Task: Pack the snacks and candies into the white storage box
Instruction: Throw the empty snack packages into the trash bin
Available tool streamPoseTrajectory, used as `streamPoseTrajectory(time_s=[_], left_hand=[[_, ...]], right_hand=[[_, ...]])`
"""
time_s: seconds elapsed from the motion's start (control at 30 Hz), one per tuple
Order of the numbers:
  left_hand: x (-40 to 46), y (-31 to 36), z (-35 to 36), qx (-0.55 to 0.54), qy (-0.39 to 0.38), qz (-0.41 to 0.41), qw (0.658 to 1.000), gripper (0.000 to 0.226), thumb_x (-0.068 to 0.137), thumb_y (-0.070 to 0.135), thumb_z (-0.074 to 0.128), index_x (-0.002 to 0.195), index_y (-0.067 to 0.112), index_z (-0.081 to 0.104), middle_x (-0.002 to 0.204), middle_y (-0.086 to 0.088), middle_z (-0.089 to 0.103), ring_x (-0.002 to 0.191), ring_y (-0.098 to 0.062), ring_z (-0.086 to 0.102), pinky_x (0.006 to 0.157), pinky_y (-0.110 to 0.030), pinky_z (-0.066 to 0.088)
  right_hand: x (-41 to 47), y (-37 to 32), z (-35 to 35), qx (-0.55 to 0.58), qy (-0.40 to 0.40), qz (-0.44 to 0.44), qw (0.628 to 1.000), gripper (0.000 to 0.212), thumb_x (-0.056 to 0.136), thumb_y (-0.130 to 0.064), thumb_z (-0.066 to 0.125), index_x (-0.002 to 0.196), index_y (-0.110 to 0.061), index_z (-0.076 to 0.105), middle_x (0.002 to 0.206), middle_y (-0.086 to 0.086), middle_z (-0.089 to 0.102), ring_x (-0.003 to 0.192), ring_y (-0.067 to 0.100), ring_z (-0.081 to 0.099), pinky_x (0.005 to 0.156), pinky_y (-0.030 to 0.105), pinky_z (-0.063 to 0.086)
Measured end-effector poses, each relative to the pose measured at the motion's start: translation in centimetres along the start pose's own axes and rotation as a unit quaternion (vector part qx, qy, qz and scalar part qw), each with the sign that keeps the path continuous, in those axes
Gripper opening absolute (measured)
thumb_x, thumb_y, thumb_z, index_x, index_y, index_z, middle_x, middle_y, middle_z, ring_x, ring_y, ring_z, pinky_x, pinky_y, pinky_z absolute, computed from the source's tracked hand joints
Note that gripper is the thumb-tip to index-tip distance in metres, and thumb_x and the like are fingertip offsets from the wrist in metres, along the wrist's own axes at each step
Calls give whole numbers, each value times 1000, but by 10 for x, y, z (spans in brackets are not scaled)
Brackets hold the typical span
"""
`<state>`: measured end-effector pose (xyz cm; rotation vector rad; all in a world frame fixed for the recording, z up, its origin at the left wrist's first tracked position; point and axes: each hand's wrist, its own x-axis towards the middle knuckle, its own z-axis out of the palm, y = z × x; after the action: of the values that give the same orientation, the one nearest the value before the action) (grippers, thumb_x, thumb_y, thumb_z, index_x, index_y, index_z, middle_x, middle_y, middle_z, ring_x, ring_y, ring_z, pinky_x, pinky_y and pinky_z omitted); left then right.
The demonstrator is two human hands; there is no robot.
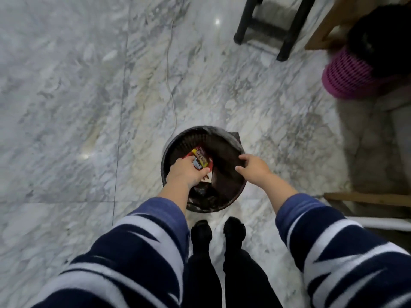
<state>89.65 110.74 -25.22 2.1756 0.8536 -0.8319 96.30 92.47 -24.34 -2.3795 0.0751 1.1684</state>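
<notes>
I stand over a round black bin (175,143) lined with a dark bag, on a marble floor. My left hand (185,172) is shut on red and yellow snack wrappers (201,160), held over the bin's opening. My right hand (253,168) grips a dark flat flap (224,156) of the bin, pinching its right edge. The white storage box is not in view.
A white cable (170,85) runs across the floor to the bin. Black stool legs (287,41) stand at the top right. A pink basket (347,76) and wooden furniture (329,21) are at the right edge. My black shoes (219,232) stand just below the bin.
</notes>
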Motion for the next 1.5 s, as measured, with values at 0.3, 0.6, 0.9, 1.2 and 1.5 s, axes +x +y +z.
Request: streamPoseTrajectory(time_s=[0.3,0.6,0.9,1.2,1.5], left_hand=[[-119,167,-91,126,6,221,967,61,82,50,65,135,23,49,136,-5,53,122,-25,54,102,-39,44],[-286,311,-38,296,-30,446,844,61,84,47,63,138,25,45,140,-3,51,126,-23,50,103,-37,43],[-487,331,136,378,-76,591,708,56,81,46,65,133,33,48,136,6,51,122,-17,53,100,-39,46],[-699,275,326,390,-175,689,585,54,82,44,65,132,29,50,137,3,51,122,-18,52,103,-34,43],[-865,253,451,405,-225,761,454,54,84,42,64,134,28,48,138,1,50,122,-21,52,101,-32,43]], right_hand=[[-158,-5,-145,-31,129,3,991,49,95,-30,53,141,-19,43,145,8,46,132,26,45,104,30,38],[-355,93,-220,50,281,62,956,48,98,-28,49,144,-18,41,145,4,47,132,22,46,104,30,37],[-543,277,-154,171,388,194,885,43,94,-30,51,136,-24,48,136,5,52,123,22,51,101,29,40],[-750,438,-35,226,430,325,812,41,95,-26,50,136,-20,51,136,7,54,120,24,54,94,26,41],[-900,540,40,298,507,410,697,38,94,-26,55,131,-20,54,133,6,55,114,22,55,95,25,41]])
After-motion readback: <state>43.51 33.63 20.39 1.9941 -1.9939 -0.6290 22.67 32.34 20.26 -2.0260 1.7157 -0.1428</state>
